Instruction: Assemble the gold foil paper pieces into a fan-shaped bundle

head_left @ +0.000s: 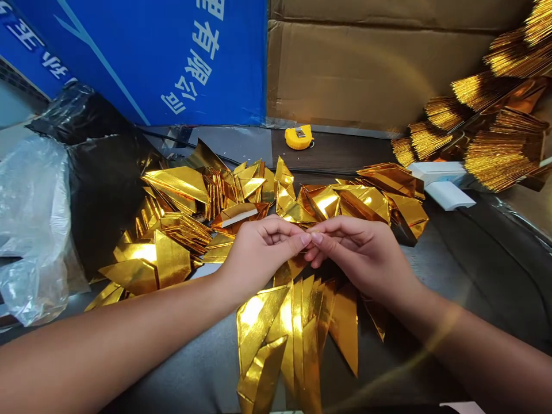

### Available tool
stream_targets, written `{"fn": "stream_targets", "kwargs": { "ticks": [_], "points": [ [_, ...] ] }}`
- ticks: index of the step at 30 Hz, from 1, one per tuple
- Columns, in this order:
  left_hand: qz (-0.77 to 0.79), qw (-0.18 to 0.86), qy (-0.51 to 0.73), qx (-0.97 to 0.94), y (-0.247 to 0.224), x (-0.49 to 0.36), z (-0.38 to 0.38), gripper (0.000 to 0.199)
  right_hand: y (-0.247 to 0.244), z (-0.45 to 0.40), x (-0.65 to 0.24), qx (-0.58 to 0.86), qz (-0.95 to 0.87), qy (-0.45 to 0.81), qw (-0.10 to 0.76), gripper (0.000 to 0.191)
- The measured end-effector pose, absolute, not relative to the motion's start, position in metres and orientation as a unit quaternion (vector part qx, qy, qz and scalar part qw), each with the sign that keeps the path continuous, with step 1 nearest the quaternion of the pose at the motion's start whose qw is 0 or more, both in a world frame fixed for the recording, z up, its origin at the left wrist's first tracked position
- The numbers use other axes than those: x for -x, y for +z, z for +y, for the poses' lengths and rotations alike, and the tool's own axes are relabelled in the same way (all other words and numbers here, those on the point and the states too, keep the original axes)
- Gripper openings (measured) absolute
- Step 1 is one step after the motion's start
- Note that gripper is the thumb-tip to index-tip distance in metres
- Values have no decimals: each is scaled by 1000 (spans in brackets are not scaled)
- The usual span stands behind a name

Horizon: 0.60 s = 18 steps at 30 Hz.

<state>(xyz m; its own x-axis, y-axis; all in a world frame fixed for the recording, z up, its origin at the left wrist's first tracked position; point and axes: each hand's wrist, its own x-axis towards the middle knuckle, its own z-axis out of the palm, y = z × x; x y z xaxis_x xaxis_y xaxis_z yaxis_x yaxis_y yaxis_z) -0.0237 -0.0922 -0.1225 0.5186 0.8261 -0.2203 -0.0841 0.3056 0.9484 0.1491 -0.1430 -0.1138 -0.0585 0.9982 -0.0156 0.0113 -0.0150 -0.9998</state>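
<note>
My left hand (pixel 271 247) and my right hand (pixel 362 253) meet fingertip to fingertip, both closed in a pinch. A thin golden sliver shows at the fingertips, seemingly the edge of a piece of gold foil paper; the fingers hide most of it. Just below them, folded gold foil papers (pixel 297 328) lie fanned out and overlapping on the dark table (pixel 181 368). Behind my hands, more folded foil papers (pixel 172 184) are heaped to the left, with another pile (pixel 366 201) to the right.
A yellow tape measure (pixel 298 137) lies at the back, before a cardboard panel (pixel 366 69) and a blue printed board (pixel 207 52). Black and clear plastic bags (pixel 103 190) stand left. Fanned gold foil bundles (pixel 500 149) rise at the right, beside a white object (pixel 448 194) with a cable.
</note>
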Motion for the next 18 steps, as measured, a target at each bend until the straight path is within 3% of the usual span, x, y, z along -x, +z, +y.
{"fn": "stream_targets", "kwargs": {
  "ticks": [6,12,18],
  "points": [
    [335,785,313,-417,-128,23,-91,29,-114,-148,-147,480,-537,478,504,5],
    [277,801,310,-432,-127,23,-91,30,-111,-146,-145,464,-486,547,500,7],
    [253,734,324,-540,-124,25,-92,31,-113,-142,-147,451,-389,642,483,16]
  ]
}}
